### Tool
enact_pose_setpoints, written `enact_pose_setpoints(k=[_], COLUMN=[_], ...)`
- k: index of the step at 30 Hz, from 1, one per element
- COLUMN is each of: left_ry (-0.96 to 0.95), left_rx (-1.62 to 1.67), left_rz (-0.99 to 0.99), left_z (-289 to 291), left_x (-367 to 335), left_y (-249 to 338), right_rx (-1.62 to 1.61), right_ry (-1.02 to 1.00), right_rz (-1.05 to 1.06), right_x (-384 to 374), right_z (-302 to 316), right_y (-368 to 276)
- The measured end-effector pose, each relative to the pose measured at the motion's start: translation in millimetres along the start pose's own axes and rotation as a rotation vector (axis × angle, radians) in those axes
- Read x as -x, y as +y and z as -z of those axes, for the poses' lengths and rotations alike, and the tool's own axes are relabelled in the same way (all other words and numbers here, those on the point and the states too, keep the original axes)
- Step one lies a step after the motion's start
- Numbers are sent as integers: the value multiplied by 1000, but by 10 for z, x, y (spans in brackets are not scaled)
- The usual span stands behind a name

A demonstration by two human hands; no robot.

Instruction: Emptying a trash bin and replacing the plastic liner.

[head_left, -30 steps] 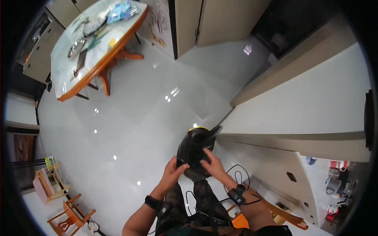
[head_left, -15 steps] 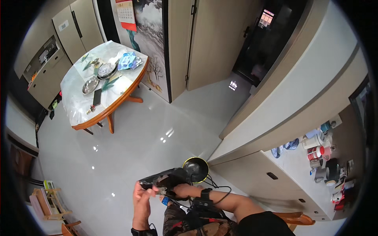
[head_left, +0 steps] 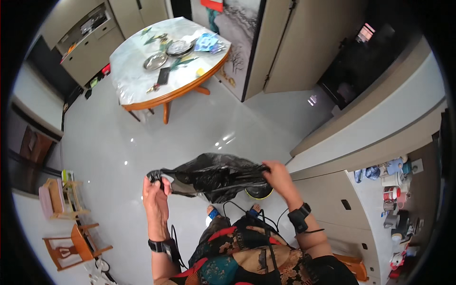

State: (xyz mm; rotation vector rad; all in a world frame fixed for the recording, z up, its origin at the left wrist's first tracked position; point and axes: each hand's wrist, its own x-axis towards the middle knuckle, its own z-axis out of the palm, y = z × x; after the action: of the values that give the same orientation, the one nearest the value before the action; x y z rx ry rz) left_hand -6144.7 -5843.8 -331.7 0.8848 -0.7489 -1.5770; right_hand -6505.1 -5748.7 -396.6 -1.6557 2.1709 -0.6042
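A thin black plastic bag point(head_left: 216, 175) is stretched sideways between my hands, above the floor in front of me. My left hand point(head_left: 156, 190) pinches its bunched left end between thumb and fingers. The other end is gripped in my right hand point(head_left: 279, 178), fingers closed on the rim. Behind the bag's right part, a dark bin point(head_left: 259, 192) with a yellow rim stands on the floor, mostly covered from view by the bag and my right hand.
An oval table point(head_left: 137, 92) with metal dishes, a dark phone and a blue packet stands far ahead. Wooden chairs point(head_left: 78, 247) are at the left. Along the right runs a cabinet point(head_left: 323, 199) with jars and cups on top. Black cables point(head_left: 228, 209) hang before my body.
My hands have moved apart, and the bag, gathered close between them before, is now spread wide. My right hand went right. The view has shifted, so the table appears higher and further right.
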Motion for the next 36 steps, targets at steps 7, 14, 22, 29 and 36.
enact_pose_setpoints(k=[7,14,22,29,36], left_ry=[-49,-26,-296,-343,-66], left_rx=[-13,-121,-246,-209,-12], left_rz=[-28,-10,88,91,1], left_z=[165,227,31,-151,210], left_x=[16,-17,-162,-102,-219], left_y=[134,153,125,-75,231], right_rx=[-334,-591,-1027,-967,-824], right_ry=[158,68,-360,-497,-509], right_rz=[-36,-24,-102,69,143], right_x=[-186,-348,-580,-551,-659], right_z=[159,161,111,-383,-621], right_y=[-229,-469,-1399,-2001,-2170])
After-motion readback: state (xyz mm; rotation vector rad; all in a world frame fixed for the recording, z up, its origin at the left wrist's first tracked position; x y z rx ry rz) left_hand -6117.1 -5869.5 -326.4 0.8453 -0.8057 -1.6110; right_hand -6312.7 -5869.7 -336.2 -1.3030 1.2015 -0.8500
